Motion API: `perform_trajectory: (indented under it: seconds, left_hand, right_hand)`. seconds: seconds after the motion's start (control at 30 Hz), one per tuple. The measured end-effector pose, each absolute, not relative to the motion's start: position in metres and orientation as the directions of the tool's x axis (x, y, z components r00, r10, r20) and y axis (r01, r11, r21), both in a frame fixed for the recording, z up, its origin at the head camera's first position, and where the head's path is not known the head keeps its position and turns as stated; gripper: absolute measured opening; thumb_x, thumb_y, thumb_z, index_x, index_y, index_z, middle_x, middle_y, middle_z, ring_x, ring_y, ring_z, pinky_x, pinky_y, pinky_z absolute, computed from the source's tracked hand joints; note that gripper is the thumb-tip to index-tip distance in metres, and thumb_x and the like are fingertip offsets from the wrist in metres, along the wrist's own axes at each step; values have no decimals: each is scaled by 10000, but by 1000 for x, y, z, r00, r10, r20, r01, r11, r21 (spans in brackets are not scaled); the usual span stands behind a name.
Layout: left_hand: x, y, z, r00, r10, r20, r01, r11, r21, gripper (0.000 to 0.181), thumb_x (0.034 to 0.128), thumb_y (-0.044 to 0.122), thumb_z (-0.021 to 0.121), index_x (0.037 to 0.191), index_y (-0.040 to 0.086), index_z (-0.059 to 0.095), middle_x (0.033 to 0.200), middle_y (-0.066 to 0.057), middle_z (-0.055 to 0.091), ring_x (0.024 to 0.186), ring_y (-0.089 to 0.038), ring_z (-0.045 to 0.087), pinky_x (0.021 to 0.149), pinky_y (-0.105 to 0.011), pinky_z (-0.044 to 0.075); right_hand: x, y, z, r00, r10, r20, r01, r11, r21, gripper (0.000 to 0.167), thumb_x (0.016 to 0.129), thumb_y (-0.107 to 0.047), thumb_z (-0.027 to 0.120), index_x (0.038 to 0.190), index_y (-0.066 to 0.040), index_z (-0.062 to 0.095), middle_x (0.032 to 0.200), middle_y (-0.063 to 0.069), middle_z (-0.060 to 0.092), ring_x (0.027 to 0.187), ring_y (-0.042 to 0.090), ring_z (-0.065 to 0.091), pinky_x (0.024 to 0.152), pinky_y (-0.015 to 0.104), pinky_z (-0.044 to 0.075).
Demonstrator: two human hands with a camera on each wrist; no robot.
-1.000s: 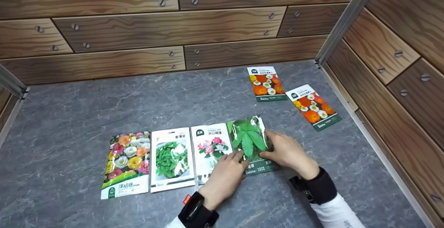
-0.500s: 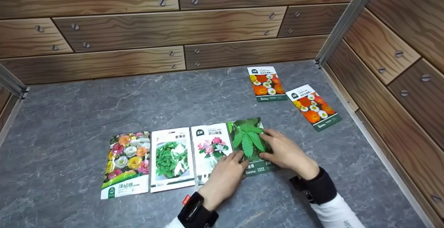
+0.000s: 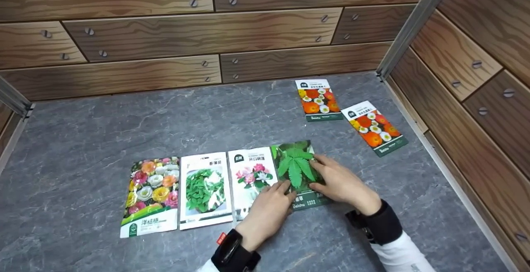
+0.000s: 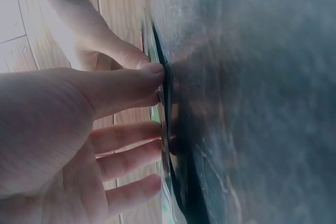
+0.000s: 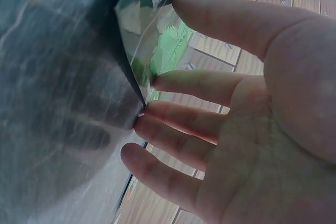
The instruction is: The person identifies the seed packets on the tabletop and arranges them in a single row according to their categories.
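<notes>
A seed packet with a large green leaf (image 3: 295, 166) lies at the right end of a row in the head view. My left hand (image 3: 270, 205) rests over its lower left corner and the pink-flower seed packet (image 3: 252, 164) beside it. In the left wrist view, the left thumb (image 4: 126, 85) and fingertips touch the packets' edges. My right hand (image 3: 343, 183) touches the leaf packet's right side with extended fingers. Its thumb lies on the packet's face in the right wrist view, and several fingertips meet the edge and tabletop. Both hands partly cover the packets' lower parts.
Left in the row lie a green-herb seed packet (image 3: 205, 191) and a multicoloured-flower seed packet (image 3: 153, 195). Two orange-flower seed packets (image 3: 318, 100) lie farther back right, the nearer one tilted. Wood-patterned walls (image 3: 273, 36) bound the grey marbled tabletop (image 3: 103, 131).
My right fingertips have shifted slightly left along the leaf packet's side. The packet's right part looks flatter, with less glare. My left hand has barely moved.
</notes>
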State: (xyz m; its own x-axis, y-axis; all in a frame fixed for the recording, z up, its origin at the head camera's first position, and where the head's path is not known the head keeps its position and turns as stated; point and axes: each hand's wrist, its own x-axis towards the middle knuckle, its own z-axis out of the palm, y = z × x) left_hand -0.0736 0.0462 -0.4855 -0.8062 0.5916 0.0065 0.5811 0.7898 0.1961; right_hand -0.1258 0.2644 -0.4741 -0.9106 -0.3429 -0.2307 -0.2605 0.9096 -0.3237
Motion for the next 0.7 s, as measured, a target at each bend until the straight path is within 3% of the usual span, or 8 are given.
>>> perform_trajectory:
  seconds: [0.3, 0.5, 0.7]
  left_hand:
    - [-73, 44, -484, -803, 595, 12, 584, 784, 212, 451, 942, 310, 760, 1372, 193, 692, 1512, -100, 629, 1378, -269, 629, 1115, -451, 571]
    - [-79, 41, -481, -810, 585, 36, 558, 752, 351, 501, 989, 311, 718, 1452, 143, 627, 1574, -150, 563, 1453, -329, 566, 1185, -496, 514]
    - [-86, 34, -478, -840, 518, 163, 528, 707, 470, 496, 1004, 288, 702, 1452, 94, 619, 1569, -181, 560, 1436, -345, 577, 1183, -506, 511]
  right_hand:
    - [-125, 263, -472, -916, -330, -229, -244, 910, -336, 688, 974, -284, 741, 1530, 36, 495, 1644, 280, 412, 1484, 508, 452, 1208, 656, 415]
    - [-128, 268, -469, -943, -295, -153, -222, 902, -371, 666, 996, -282, 715, 1534, 38, 488, 1620, 295, 432, 1471, 509, 463, 1197, 659, 427]
    - [-143, 277, -471, -951, -279, -133, -205, 892, -402, 639, 1026, -252, 665, 1549, 52, 457, 1635, 329, 387, 1499, 533, 411, 1223, 683, 379]
